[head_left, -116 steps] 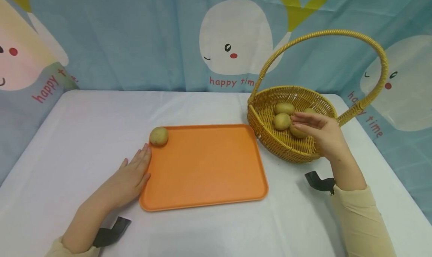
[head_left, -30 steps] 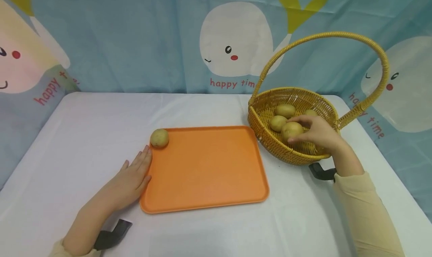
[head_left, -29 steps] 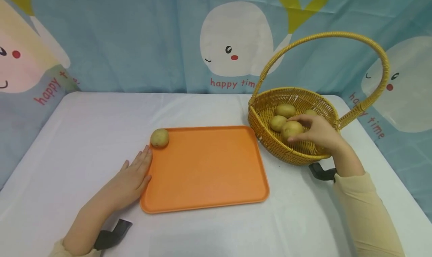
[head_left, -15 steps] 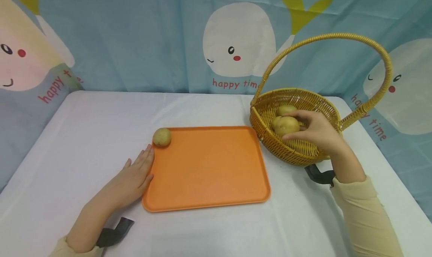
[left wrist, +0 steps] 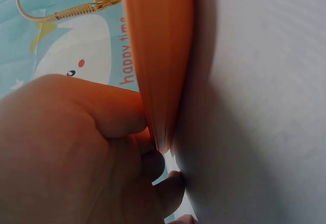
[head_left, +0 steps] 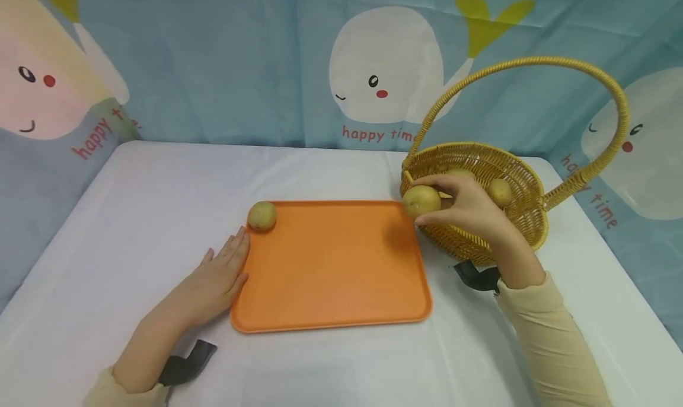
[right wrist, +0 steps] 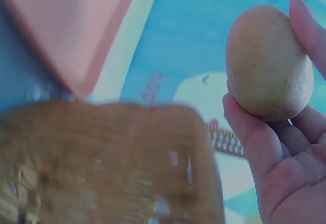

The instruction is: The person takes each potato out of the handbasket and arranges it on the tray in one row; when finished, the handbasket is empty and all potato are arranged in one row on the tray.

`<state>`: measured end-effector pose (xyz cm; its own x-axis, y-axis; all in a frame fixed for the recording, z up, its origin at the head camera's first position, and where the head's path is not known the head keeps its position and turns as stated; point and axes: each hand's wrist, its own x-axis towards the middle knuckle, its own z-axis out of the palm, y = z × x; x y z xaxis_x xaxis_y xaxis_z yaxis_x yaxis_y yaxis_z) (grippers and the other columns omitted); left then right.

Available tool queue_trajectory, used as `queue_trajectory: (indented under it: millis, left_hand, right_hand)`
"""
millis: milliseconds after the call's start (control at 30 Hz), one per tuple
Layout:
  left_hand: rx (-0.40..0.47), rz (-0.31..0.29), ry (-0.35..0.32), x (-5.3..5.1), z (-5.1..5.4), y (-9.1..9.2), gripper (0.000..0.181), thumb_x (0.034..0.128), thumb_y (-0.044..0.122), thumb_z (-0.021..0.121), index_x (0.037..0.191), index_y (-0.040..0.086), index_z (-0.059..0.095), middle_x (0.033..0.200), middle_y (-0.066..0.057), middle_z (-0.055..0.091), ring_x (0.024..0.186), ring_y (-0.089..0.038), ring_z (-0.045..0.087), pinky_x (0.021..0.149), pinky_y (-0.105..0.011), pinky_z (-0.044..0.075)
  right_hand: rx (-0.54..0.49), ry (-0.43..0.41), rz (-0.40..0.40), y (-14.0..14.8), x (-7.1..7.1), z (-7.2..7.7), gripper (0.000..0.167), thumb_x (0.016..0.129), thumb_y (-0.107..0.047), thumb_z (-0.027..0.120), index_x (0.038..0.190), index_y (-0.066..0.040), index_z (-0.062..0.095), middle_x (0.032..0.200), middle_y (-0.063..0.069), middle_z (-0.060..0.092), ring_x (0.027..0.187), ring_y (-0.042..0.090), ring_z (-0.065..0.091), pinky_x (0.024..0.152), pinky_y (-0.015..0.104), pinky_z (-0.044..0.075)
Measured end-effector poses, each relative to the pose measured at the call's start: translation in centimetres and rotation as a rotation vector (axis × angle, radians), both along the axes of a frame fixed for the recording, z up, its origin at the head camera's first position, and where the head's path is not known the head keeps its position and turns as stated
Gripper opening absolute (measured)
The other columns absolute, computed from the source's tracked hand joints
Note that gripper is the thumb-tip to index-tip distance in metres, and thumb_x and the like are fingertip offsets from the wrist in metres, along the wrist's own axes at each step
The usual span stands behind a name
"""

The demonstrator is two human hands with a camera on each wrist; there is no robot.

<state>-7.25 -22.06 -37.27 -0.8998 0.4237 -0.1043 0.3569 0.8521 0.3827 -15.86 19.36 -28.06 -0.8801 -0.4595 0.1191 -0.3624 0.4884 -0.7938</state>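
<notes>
My right hand (head_left: 466, 208) pinches a potato (head_left: 421, 202) between thumb and fingers, above the gap between the wicker basket and the tray's right edge. In the right wrist view the same potato (right wrist: 269, 63) is clear of any surface. My left hand (head_left: 213, 282) lies with fairly straight fingers along the left edge of the orange tray (head_left: 331, 264); in the left wrist view its fingers touch the tray's rim (left wrist: 158, 56). Another potato (head_left: 262, 216) sits in the tray's back left corner. Inside the basket (head_left: 480, 152) a potato (head_left: 500, 192) shows, and others are partly hidden behind my right hand.
The basket's tall arched handle (head_left: 539, 60) rises behind my right hand. A white cloth (head_left: 341, 365) covers the table. Behind it hangs a blue curtain (head_left: 240, 69) with printed whales.
My right hand has gripped a potato in the basket, lifted it and carried it left past the basket's rim. The left hand stays at the tray's edge. The view has shifted slightly.
</notes>
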Motion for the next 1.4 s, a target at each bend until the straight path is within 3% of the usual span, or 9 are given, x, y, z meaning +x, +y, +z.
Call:
queue_trajectory:
  millis: [267, 633, 800, 1100, 1400]
  left_hand:
    - [-0.004, -0.002, 0.015, 0.0, -0.1, 0.0, 0.064, 0.0962, 0.017, 0.048, 0.146, -0.01, 0.018, 0.152, -0.027, 0.014, 0.137, -0.046, 0.018, 0.102, -0.068, 0.016]
    - [-0.021, -0.004, 0.04, 0.1, 0.0, 0.2, 0.063, 0.0954, 0.016, 0.051, 0.144, -0.012, 0.021, 0.151, -0.028, 0.016, 0.136, -0.046, 0.02, 0.102, -0.068, 0.018]
    - [-0.026, -0.004, 0.041, 0.1, 0.1, 0.2, 0.063, 0.0956, 0.016, 0.05, 0.144, -0.012, 0.021, 0.151, -0.028, 0.016, 0.136, -0.046, 0.021, 0.102, -0.067, 0.018]
    - [-0.01, -0.005, 0.039, 0.2, 0.2, 0.3, 0.062, 0.0962, 0.016, 0.049, 0.144, -0.012, 0.022, 0.151, -0.028, 0.016, 0.136, -0.045, 0.02, 0.102, -0.067, 0.018]
    - [-0.001, -0.002, 0.04, 0.3, 0.4, 0.3, 0.061, 0.0969, 0.016, 0.048, 0.144, -0.011, 0.022, 0.151, -0.028, 0.017, 0.137, -0.045, 0.02, 0.102, -0.067, 0.018]
  right_hand:
    - [0.015, -0.074, -0.018, -2.9, -0.4, -0.6, 0.059, 0.068, -0.012, 0.085, 0.122, -0.007, 0.062, 0.12, 0.007, 0.061, 0.095, 0.017, 0.061, 0.077, 0.024, 0.051]
    - [-0.082, -0.099, 0.071, -7.0, -1.5, -1.9, 0.054, 0.069, -0.007, 0.084, 0.119, -0.006, 0.064, 0.117, 0.005, 0.063, 0.1, 0.014, 0.06, 0.086, 0.03, 0.049]
    - [-0.126, -0.13, 0.151, -9.1, -2.3, -2.9, 0.054, 0.068, -0.002, 0.083, 0.118, -0.003, 0.063, 0.116, 0.006, 0.063, 0.103, 0.016, 0.059, 0.09, 0.035, 0.048]
    - [-0.157, -0.115, 0.235, -13.2, -3.4, -4.8, 0.053, 0.068, 0.001, 0.082, 0.118, -0.001, 0.063, 0.115, 0.006, 0.063, 0.106, 0.015, 0.056, 0.095, 0.031, 0.045]
    - [-0.088, -0.123, 0.291, -16.3, -4.6, -5.7, 0.053, 0.069, -0.001, 0.082, 0.119, -0.002, 0.063, 0.114, 0.003, 0.064, 0.1, 0.013, 0.057, 0.089, 0.027, 0.048]
